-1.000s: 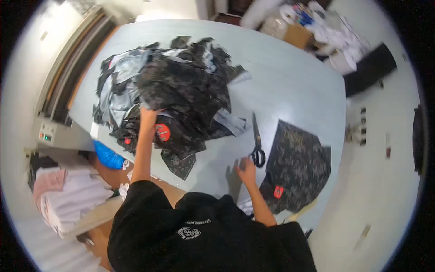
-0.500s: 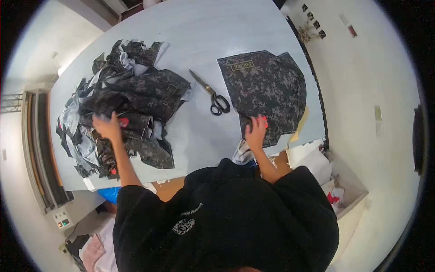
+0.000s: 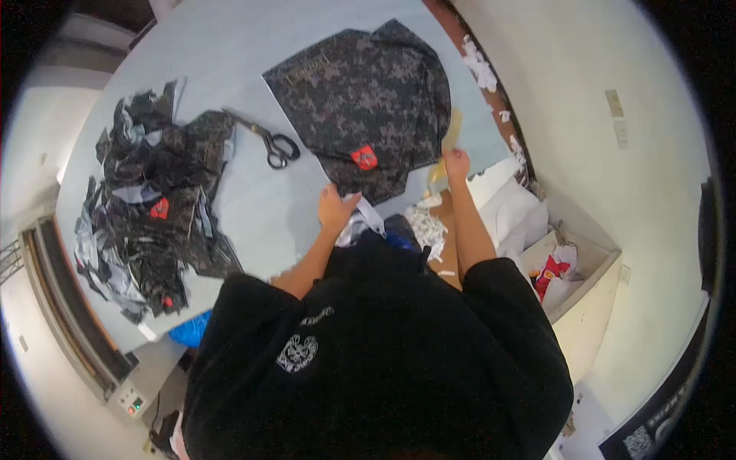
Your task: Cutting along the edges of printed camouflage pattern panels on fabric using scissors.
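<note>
A stack of dark camouflage fabric pieces lies on the table, with a red patch near its lower part. My left hand is at the stack's lower left corner, its thumb spread from the fingers, and a white strip hangs beside it. At the lower right of the stack, my right hand is closed beside a yellowish sheet that shows from under the fabric; what its fingers hold is hidden. Black-handled scissors lie left of the stack, out of my hands.
A tangled heap of camouflage cloth pieces covers the left of the pale table. White scraps lie below the near edge. An open bin with red and white material stands at the right.
My left hand has left the cloth heap and moved right to the stack's lower corner. My right hand has shifted from the red patch to the yellowish sheet. The view has turned and moved right.
</note>
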`<move>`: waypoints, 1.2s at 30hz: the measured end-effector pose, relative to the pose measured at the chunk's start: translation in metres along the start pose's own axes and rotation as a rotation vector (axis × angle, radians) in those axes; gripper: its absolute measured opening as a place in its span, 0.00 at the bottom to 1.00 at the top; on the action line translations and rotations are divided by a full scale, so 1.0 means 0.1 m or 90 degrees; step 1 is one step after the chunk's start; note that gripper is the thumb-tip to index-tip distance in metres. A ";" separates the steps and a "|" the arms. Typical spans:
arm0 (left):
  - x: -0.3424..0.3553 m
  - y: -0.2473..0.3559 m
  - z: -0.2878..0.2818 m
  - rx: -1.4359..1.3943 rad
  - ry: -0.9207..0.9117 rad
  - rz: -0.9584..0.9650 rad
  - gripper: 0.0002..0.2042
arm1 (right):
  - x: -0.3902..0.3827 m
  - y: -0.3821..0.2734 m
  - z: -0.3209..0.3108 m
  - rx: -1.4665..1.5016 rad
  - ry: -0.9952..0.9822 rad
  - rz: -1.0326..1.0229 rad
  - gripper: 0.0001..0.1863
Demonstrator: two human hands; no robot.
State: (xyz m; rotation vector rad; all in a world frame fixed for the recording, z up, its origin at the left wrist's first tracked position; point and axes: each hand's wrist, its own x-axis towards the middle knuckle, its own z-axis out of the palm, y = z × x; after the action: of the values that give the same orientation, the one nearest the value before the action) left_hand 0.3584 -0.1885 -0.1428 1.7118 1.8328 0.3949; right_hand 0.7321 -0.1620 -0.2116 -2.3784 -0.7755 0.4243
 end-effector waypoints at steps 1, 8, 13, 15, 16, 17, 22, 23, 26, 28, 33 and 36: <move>-0.06 0.12 0.11 0.018 0.015 0.036 0.28 | 0.15 0.10 0.03 0.048 -0.043 0.003 0.26; -0.64 -0.27 0.52 -0.032 -0.117 0.089 0.19 | 0.41 0.34 -0.03 0.155 -0.257 -0.022 0.26; -1.06 -0.22 0.53 -0.013 -0.199 0.099 0.16 | 0.63 0.35 -0.13 0.136 -0.298 -0.020 0.23; -1.10 -0.29 0.48 0.013 -0.321 0.222 0.17 | 0.56 0.25 -0.12 0.143 -0.326 -0.030 0.22; -1.07 -0.23 0.46 0.004 -0.312 0.211 0.17 | 0.49 0.29 -0.17 0.268 -0.354 -0.009 0.19; -0.99 -0.09 0.47 -0.014 -0.160 0.114 0.18 | 0.45 0.37 -0.24 0.389 -0.377 0.014 0.16; -0.57 0.13 0.65 0.047 0.273 -0.023 0.17 | 0.35 0.15 -0.19 0.677 -0.402 0.335 0.10; -0.59 0.06 0.68 0.049 0.279 -0.033 0.17 | 0.30 0.09 -0.16 0.673 -0.404 0.327 0.10; -0.58 -0.08 0.82 0.038 0.293 -0.037 0.16 | 0.26 0.03 -0.15 0.580 -0.344 0.300 0.11; -0.61 -0.12 0.75 -0.070 0.217 -0.123 0.14 | 0.33 -0.06 -0.18 0.565 -0.328 0.301 0.11; -0.33 0.20 -0.11 -0.444 0.136 -0.293 0.10 | 0.42 -0.79 -0.49 0.523 -0.228 0.162 0.14; 0.08 0.76 -0.99 -0.730 0.165 -0.212 0.07 | 0.79 -1.45 -0.81 0.589 -0.133 0.011 0.13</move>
State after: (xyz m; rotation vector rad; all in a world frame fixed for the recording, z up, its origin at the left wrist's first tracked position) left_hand 0.3599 -0.1532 -0.0230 0.5763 1.4844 1.2533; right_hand 0.7688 -0.0542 -0.0678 -1.4864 -0.4815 0.8336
